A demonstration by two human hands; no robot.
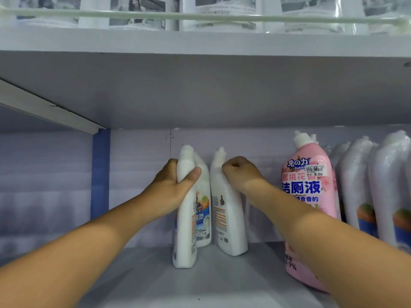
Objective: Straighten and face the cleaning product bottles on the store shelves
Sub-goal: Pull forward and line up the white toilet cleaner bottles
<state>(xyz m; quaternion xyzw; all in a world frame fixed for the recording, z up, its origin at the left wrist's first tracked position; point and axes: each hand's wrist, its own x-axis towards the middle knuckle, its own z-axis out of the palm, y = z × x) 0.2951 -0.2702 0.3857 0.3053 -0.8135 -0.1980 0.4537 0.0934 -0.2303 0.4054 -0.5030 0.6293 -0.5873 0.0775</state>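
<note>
Head view, store shelf bay: both bare forearms extended into lower shelf beneath grey underside of upper shelf. Left hand wrapped around neck of front white bottle, thumb across near face, fingers curled behind; bottle upright, narrow side toward camera, base on shelf floor. Second white bottle directly behind and touching first, printed label partly visible, price sticker low on label. Right hand closed in fist against upper shoulder of third white bottle; back label facing left, body tilted, top leaning left toward the other two. Full grip versus mere pressing contact not determinable, fingers folded out of sight. Pink bottle upright just right of right forearm, label forward, price tag near top, lower part hidden by arm. Row of white wrapped bottles at far right, packed touching one another. Blue upright post at left of bay. Boxed goods on upper shelf, blurred, not identifiable.
</note>
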